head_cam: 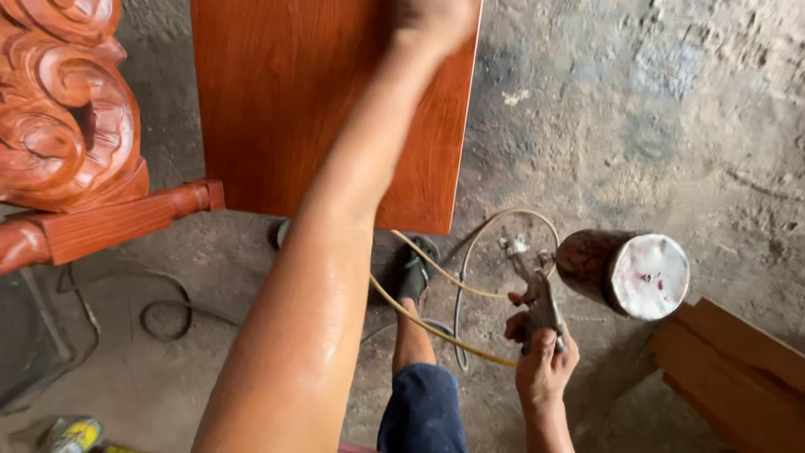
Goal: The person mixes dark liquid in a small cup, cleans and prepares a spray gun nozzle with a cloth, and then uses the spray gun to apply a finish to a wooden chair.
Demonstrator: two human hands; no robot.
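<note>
My left hand point(429, 18) reaches far forward and rests on the upper part of a flat reddish-brown wooden panel point(277, 101); its fingers run out of the top of the frame. My right hand point(543, 362) grips the handle of a metal spray gun point(532, 285), low and to the right of the panel. The gun's round metal cup point(625, 273) tilts to the right, its lid whitish. A yellowish hose point(436, 327) loops from the gun down past my leg.
A carved reddish wooden furniture piece point(59, 117) stands at the left. Stacked wooden boards point(738, 377) lie at the lower right. A dark cable point(163, 315) curls on the rough concrete floor point(637, 109). My sandalled foot point(415, 273) is below the panel.
</note>
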